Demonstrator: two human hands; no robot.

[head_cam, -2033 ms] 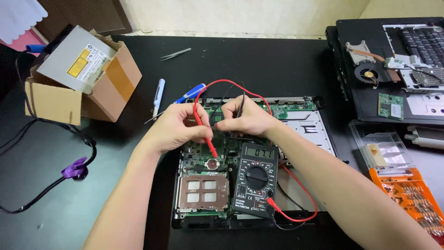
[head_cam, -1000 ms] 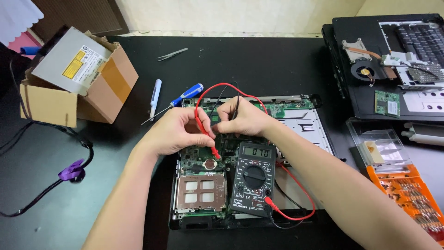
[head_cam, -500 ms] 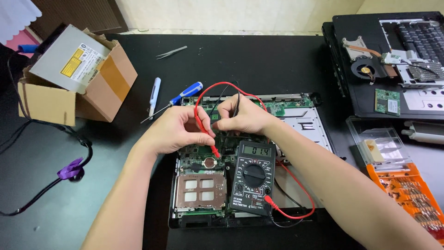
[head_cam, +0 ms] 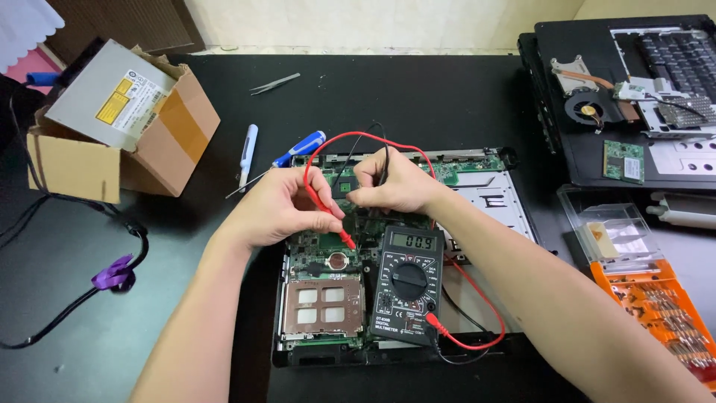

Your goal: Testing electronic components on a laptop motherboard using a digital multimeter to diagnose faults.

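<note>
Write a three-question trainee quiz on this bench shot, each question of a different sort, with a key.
1. True or false: the left hand holds the red probe with its tip down on the green circuit board.
2. Multiple choice: where does the black meter lie? A) inside the cardboard box B) on the opened laptop base, near the right forearm C) on the orange parts tray
3. Fill in: the right hand pinches a probe with a ______ lead.

Key: 1 true. 2 B. 3 black.
</note>
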